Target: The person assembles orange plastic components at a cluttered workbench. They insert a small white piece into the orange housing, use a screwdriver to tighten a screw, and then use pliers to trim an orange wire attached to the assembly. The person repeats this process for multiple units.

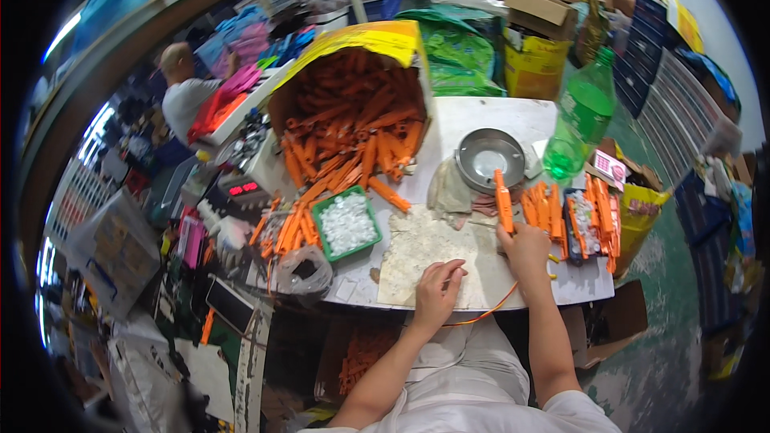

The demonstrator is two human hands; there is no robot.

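In my right hand is a long orange plastic part, gripped at its lower end and pointing away from me, just left of a row of similar orange parts. My left hand rests over the front of a pale, speckled work sheet, fingers loosely curled and slightly apart, with nothing visible in them. Left of the sheet stands a green tray filled with small white pieces. A large box with a yellow flap lies tipped toward me, spilling many orange parts onto the table.
Behind the row sit a round metal bowl and a green plastic bottle. A rag lies beside the bowl. An orange cable crosses the table's front edge. At left are a clear plastic bag and a phone. Another person sits farther left.
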